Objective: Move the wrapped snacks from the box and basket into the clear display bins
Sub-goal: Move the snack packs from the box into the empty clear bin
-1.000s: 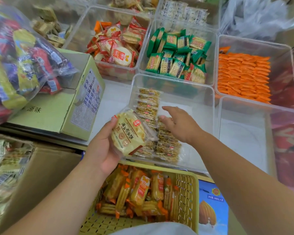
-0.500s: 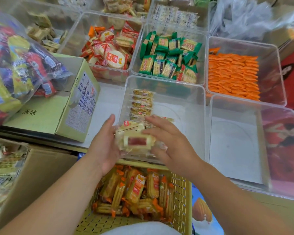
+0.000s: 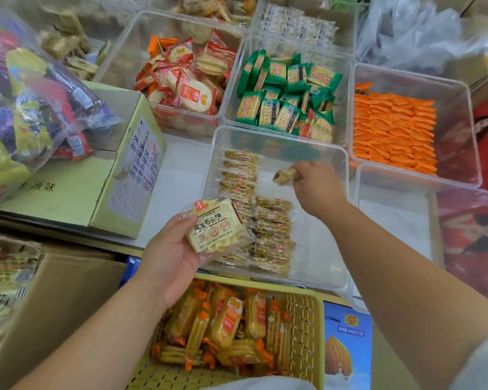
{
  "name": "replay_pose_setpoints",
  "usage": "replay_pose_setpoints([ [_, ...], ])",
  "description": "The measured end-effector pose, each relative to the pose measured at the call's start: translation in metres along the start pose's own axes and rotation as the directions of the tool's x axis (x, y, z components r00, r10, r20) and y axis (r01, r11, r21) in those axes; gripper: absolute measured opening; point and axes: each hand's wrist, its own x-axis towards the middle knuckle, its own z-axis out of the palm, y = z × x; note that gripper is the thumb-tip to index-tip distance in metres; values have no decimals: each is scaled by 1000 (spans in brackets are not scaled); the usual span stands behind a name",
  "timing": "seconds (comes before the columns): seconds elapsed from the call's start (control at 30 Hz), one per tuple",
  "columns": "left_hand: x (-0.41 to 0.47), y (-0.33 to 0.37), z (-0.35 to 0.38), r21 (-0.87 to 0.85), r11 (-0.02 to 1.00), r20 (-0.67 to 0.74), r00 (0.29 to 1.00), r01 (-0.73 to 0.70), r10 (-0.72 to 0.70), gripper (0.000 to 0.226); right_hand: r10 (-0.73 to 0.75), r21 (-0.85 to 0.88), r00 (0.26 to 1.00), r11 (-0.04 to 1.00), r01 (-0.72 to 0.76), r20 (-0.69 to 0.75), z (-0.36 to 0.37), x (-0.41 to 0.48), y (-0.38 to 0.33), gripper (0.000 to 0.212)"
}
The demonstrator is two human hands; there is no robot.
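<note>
Two hands on record in the head view, well apart from each other.

Item one: left hand [image 3: 172,257], palm turned up. Its fingers and thumb are curled round a cracker pack [image 3: 216,226] in clear wrap with a yellow printed label. We log it over the near left corner of the front clear bin [image 3: 319,249], just beyond the far rim of the yellow basket [image 3: 304,333].

Item two: right hand [image 3: 319,187], reached out over the middle of the same bin. Its fingertips pinch a small wrapped snack [image 3: 286,175] in the air above the bin floor. The snack is blurred, and we cannot read its print.

Contents of the front bin: two rows of wrapped snacks [image 3: 273,235] standing on edge along its left side.

Contents of the basket: orange-wrapped snacks [image 3: 228,325], piled loosely.

Surface: a white tabletop [image 3: 178,170] carrying clear bins set edge to edge. Behind the front bin we list:
- red-wrapped round crackers [image 3: 186,85]
- green-wrapped crackers [image 3: 288,102]
- tidy rows of orange packs [image 3: 392,130] in the bin at the right

Another clear bin [image 3: 392,220] sits just beside the front one on the right.

Left of the bins stands a green box [image 3: 76,192], with a clear bag of mixed sweets [image 3: 26,108] lying on top. Nearer us at the left is a brown carton [image 3: 54,291]. Beside the basket on the right we note a blue carton [image 3: 347,347] printed with an almond.
</note>
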Motion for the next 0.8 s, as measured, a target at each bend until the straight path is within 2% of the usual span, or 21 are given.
replay_pose_setpoints([
  [0.07,0,0,-1,2,1000,4,1000,-2,2,37,20,-127,979,992,6,204,11,8,-10,21],
  [0.1,0,0,0,3,1000,3,1000,-2,2,38,20,-128,955,992,19,295,16,11,-15,21],
  [0.2,0,1,1,2,1000,1,1000,-3,3,48,-45,40,896,999,31,443,29,14,-25,33],
  [0.3,-1,3,1,-8,1000,15,1000,-6,6,59,-60,105,894,994,14,443,36,12,-26,37],
  [0.43,0,3,1,3,1000,17,1000,-11,10,58,-52,106,886,994,3,461,49,2,-23,41],
  [0.6,-1,2,4,11,1000,28,1000,-13,12,43,15,-33,875,999,1,483,49,1,-23,70],
  [0.7,-1,0,3,66,996,9,998,-57,57,38,-4,-14,923,1000,10,385,36,-9,-29,73],
  [0.8,-4,-1,6,202,962,6,983,-182,185,30,-103,219,975,974,59,196,16,-38,-41,61],
])
